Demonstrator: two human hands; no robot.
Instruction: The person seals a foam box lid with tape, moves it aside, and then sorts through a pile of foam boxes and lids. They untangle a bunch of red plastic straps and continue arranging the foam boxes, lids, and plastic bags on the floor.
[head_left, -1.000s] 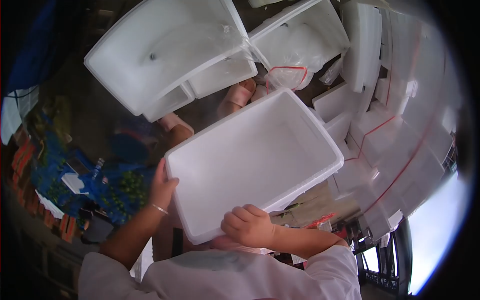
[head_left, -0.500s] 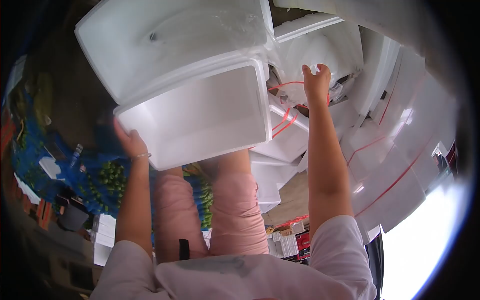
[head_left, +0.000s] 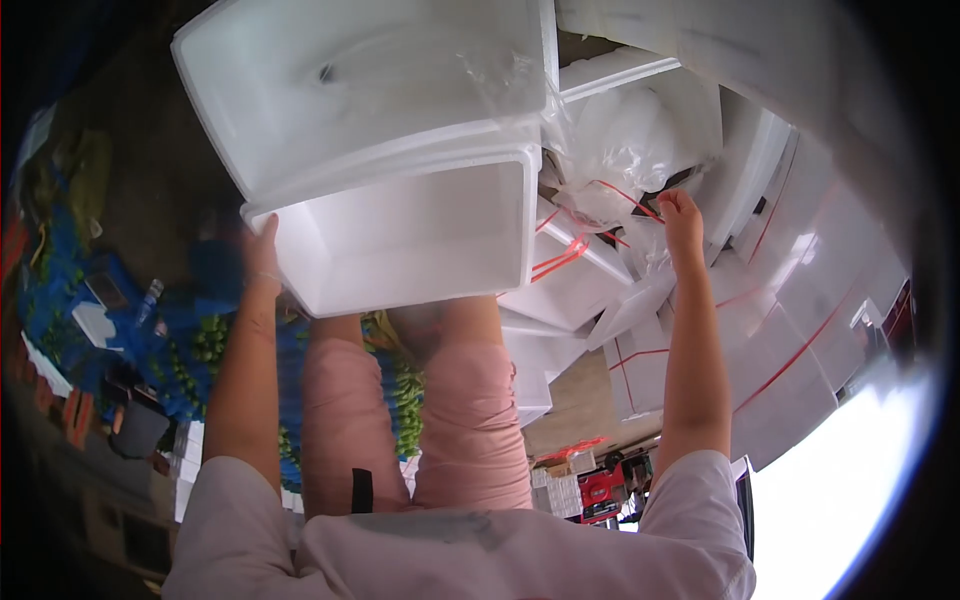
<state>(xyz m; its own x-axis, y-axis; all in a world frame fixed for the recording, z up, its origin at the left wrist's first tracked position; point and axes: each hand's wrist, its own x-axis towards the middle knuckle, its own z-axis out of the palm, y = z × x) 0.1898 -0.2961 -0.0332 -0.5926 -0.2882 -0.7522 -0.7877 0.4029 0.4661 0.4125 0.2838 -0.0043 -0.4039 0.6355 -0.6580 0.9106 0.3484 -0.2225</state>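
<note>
My left hand (head_left: pixel 262 250) grips the left edge of a white foam box (head_left: pixel 420 235), thumb over the rim. The box is tilted with its open side toward me and has nothing inside. Behind it stands a larger foam box (head_left: pixel 370 90) with a clear plastic film (head_left: pixel 500 75) at its right. My right hand (head_left: pixel 683 225) is closed in a pinch on a red strap (head_left: pixel 632 203) beside a clear plastic bag (head_left: pixel 610 195). The bag lies at the front of another open foam box (head_left: pixel 690 110).
White foam boxes with red straps (head_left: pixel 800 360) are stacked on the right. More loose red straps (head_left: pixel 562 258) lie over foam pieces in the middle. To the left, green produce (head_left: pixel 205 340) lies on blue sheeting (head_left: pixel 130 345).
My right hand has moved right and toward me, its fingers now closed on the strap. My left hand has shifted up the box edge, and the box is tilted a little differently.
</note>
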